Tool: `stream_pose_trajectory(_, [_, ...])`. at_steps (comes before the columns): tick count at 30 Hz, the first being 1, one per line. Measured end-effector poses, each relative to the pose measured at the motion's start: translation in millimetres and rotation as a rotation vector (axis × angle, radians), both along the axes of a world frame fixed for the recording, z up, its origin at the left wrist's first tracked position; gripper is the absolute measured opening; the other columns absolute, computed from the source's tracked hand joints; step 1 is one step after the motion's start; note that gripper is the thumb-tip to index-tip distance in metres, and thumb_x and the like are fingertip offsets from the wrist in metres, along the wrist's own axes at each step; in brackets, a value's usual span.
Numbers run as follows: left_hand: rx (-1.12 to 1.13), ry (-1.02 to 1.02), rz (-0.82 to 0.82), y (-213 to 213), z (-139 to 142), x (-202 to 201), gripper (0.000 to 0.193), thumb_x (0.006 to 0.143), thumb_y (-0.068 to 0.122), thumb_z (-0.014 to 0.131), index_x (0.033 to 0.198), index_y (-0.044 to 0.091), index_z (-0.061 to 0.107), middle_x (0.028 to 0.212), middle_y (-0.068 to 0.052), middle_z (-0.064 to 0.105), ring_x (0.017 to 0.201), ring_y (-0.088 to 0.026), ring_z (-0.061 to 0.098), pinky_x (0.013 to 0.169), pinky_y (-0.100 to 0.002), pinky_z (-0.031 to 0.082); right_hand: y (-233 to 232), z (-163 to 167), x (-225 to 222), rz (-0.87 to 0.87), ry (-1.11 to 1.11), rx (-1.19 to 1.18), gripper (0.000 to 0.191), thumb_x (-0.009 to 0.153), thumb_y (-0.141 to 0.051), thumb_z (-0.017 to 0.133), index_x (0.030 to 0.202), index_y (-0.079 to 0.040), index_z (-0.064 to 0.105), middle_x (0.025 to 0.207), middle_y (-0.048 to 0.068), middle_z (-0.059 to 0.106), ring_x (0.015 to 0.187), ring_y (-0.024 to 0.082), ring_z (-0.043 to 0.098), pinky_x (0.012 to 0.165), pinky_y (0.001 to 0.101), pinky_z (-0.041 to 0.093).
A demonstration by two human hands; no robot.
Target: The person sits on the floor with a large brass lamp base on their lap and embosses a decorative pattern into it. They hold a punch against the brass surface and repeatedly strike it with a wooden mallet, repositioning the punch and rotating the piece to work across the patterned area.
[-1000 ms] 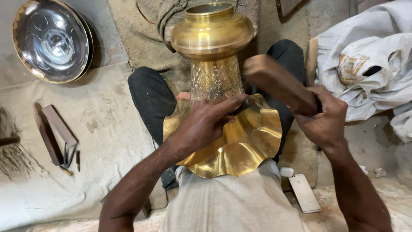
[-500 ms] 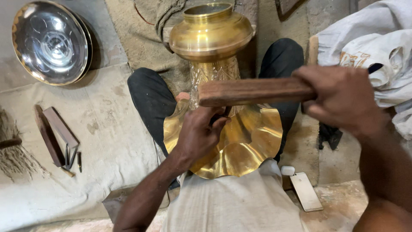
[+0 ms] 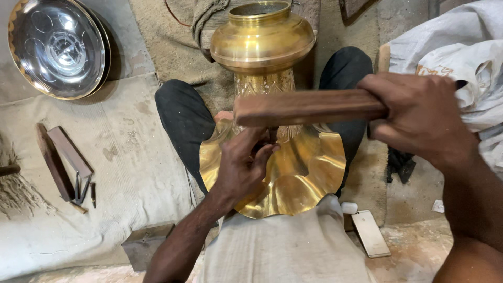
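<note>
Grey cloth (image 3: 131, 173) covers the floor where the person sits. At far left leans a shiny steel plate (image 3: 57, 47), with flat wooden sticks (image 3: 60, 157) lying below it. Next comes the left hand (image 3: 243, 167), fingers curled shut around something small I cannot make out, pressing on the wavy rim of the big brass vase (image 3: 272, 152). The vase lies between the knees. It looks heavy, hard and slippery; the narrow neck seems best to grab. On the right, the right hand (image 3: 419, 123) squeezes a wooden mallet (image 3: 309, 107) tight, held level above the vase, elbow bent.
</note>
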State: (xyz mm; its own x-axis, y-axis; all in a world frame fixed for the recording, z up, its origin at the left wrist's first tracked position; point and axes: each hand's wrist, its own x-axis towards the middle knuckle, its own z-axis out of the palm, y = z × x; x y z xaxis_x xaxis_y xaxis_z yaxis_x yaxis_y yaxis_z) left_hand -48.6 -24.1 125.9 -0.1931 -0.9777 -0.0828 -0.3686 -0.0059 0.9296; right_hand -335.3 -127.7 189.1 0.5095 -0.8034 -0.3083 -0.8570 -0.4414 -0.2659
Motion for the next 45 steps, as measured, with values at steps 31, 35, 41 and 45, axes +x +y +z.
stream_pose_trajectory(31, [0.024, -0.036, -0.102, -6.7, -1.4, -2.8, 0.047, 0.094, 0.006, 0.072, 0.139, 0.011, 0.057, 0.106, -0.011, 0.078, 0.092, -0.022, 0.079, 0.076, -0.035, 0.068, 12.1, -13.8, -15.5, -0.246, -0.400, 0.211, 0.017, 0.089, -0.019, 0.075, 0.096, -0.007, 0.064, 0.065, 0.006, 0.060, 0.048, 0.015, 0.057, 0.046, 0.0360, 0.047])
stream_pose_trajectory(35, [0.005, -0.142, -0.045, -6.3, 2.7, -3.1, 0.034, 0.090, 0.018, 0.083, 0.114, 0.012, 0.059, 0.092, -0.012, 0.076, 0.083, -0.022, 0.076, 0.073, -0.041, 0.063, 2.2, -14.3, -12.6, -0.003, 0.126, 0.126, 0.015, 0.086, -0.015, 0.066, 0.100, -0.013, 0.066, 0.063, 0.004, 0.066, 0.047, 0.014, 0.060, 0.044, 0.0296, 0.052])
stream_pose_trajectory(41, [0.045, -0.083, -0.061, -8.5, 3.6, -0.1, 0.023, 0.092, 0.017, 0.080, 0.108, 0.008, 0.067, 0.091, -0.010, 0.076, 0.078, -0.021, 0.076, 0.069, -0.040, 0.063, 8.0, -18.3, -14.7, -0.110, -0.148, 0.194, 0.020, 0.081, -0.013, 0.069, 0.100, -0.008, 0.065, 0.068, 0.005, 0.067, 0.048, 0.016, 0.063, 0.044, 0.0320, 0.056])
stream_pose_trajectory(45, [0.099, -0.043, -0.158, -12.8, 0.2, -1.6, 0.040, 0.093, 0.004, 0.067, 0.132, 0.011, 0.065, 0.098, -0.010, 0.077, 0.084, -0.019, 0.077, 0.073, -0.034, 0.067, 26.6, -20.7, -11.1, -0.154, -0.363, 0.129, 0.022, 0.085, -0.019, 0.072, 0.099, -0.005, 0.064, 0.069, 0.006, 0.065, 0.053, 0.019, 0.062, 0.050, 0.0369, 0.052])
